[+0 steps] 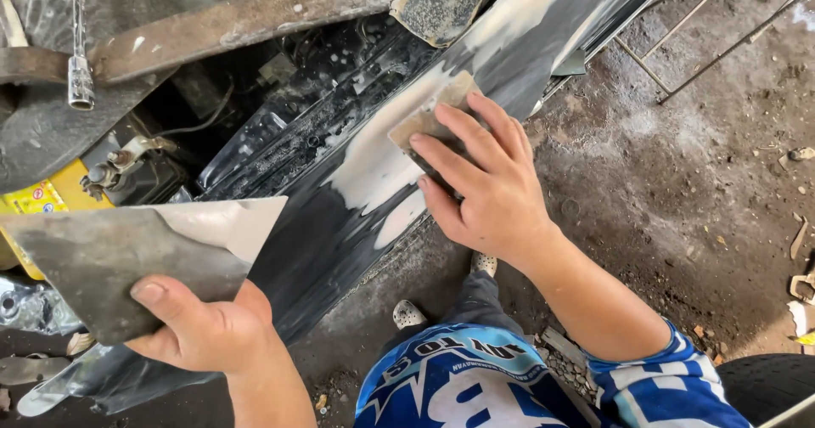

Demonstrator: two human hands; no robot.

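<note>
Two bare hands at work over a dark, glossy body panel [331, 224] that runs diagonally from lower left to upper right. Right hand [488, 182]: fingers spread flat and closed down over a small spreader blade [424, 121], a thin rectangular piece crusted with dried filler, pressed against the panel. Blade sits under the fingertips, its upper corner jutting past them toward the top of the frame. Pale, creamy putty [386, 160] lies smeared on the panel just left of and beneath the blade, in wet-looking streaks with ragged edges.

Left hand [204, 330]: thumb on top, fingers curled under, pinching the lower edge of a flat mixing board [127, 258]. Board is a dull grey sheet, roughly trapezoid, with a lighter, cleaner corner pointing right. It is held level, well apart from the blade, overlapping the panel's lower end.

Yellow container [42, 203] at far left, contents hidden. Rusty metal bar [246, 22] crosses above. Concrete floor [679, 182] is grimy and gritty.
</note>
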